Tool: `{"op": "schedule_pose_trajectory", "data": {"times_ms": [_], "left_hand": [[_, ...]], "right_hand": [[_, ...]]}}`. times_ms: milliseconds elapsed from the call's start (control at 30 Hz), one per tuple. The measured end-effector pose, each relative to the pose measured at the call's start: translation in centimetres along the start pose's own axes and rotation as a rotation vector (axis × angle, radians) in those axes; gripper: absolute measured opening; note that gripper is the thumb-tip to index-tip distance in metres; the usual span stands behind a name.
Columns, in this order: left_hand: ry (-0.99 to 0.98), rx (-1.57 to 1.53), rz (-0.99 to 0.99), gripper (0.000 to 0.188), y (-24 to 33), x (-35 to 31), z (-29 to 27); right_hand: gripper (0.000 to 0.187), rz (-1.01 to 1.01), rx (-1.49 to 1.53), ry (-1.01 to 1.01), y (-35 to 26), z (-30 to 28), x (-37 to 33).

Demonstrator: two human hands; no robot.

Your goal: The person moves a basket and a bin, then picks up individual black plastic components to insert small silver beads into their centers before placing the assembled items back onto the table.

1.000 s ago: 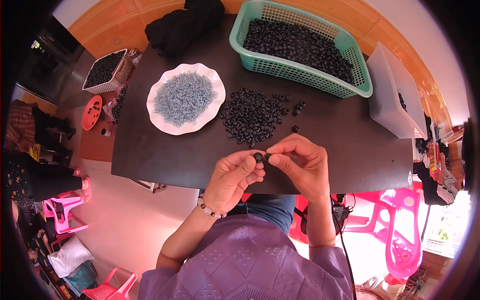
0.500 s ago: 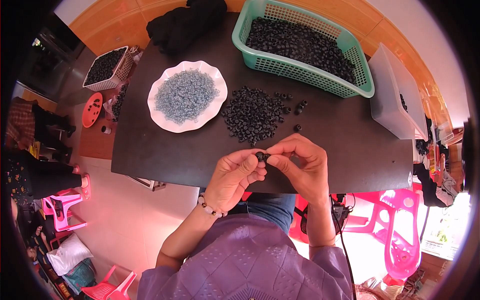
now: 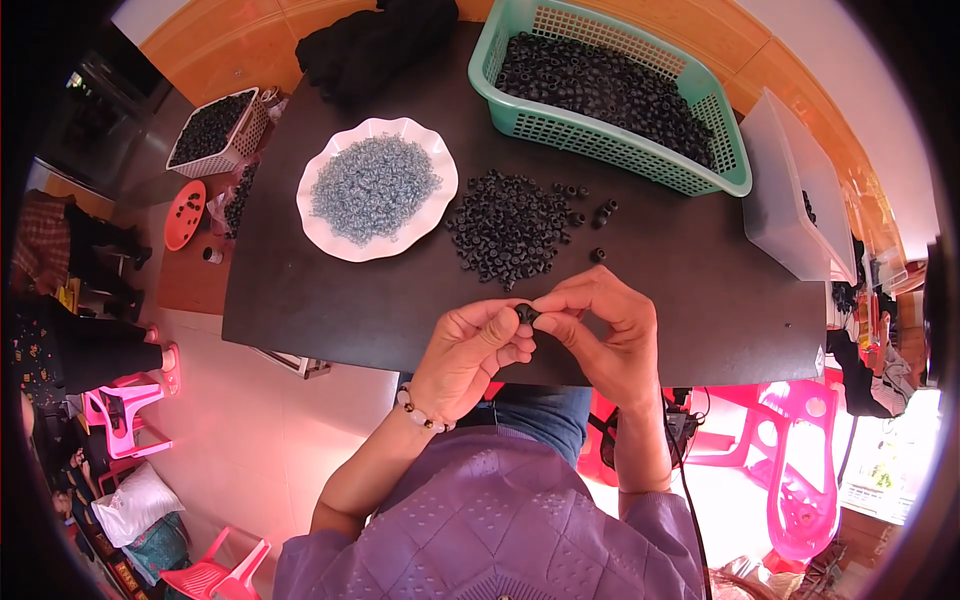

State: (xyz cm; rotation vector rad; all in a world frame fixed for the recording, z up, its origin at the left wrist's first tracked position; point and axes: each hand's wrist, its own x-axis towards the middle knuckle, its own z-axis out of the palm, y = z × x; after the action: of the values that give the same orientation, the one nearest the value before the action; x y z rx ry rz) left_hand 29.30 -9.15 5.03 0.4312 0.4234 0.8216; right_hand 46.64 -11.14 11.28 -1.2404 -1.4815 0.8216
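The person's left hand (image 3: 468, 345) pinched a small black piece (image 3: 526, 314) between thumb and finger. The right hand (image 3: 612, 340) had its thumb and pointing finger pressed together on the other side of it. The piece was just over the near edge of the dark table (image 3: 700, 310). It seemed to lie sideways, its long way running from the left fingertips to the right ones. It was too small to tell which way its hole pointed. Past the hands lay a pile of black pieces (image 3: 507, 228), between a wavy white plate (image 3: 312, 230) and a green basket (image 3: 600, 148).
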Motion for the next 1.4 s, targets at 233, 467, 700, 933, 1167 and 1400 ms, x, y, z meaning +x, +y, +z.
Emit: {"op": "schedule_pose_trajectory", "data": {"times_ms": [233, 467, 700, 933, 1167, 1400], "left_hand": [[0.002, 0.04, 0.006, 0.029, 0.2, 0.1, 0.0], [-0.06, 0.338, 0.034, 0.031, 1.9, -0.2, 0.9], [-0.106, 0.33, -0.013, 0.029, 2.5, -0.7, 1.8], [-0.063, 0.332, 0.077, 0.026, 1.3, -1.1, 2.0], [-0.04, 0.257, 0.136, 0.021, 1.0, -1.2, 2.5], [-0.046, 0.287, 0.133, 0.02, 1.0, -1.3, 2.2]], "right_hand": [[0.016, 0.005, 0.002, -0.048, 0.3, -0.5, -0.1], [0.042, 0.064, 0.239, -0.35, 0.6, -1.3, 0.7], [0.039, 0.039, 0.413, -0.401, 1.2, -0.9, 0.1], [0.04, 0.11, 0.743, -0.238, 1.7, 1.1, -1.6], [0.039, 0.015, 0.784, -0.167, 2.9, 2.2, -2.6], [0.041, 0.117, 0.93, -0.115, 2.1, 2.6, -3.1]]}}
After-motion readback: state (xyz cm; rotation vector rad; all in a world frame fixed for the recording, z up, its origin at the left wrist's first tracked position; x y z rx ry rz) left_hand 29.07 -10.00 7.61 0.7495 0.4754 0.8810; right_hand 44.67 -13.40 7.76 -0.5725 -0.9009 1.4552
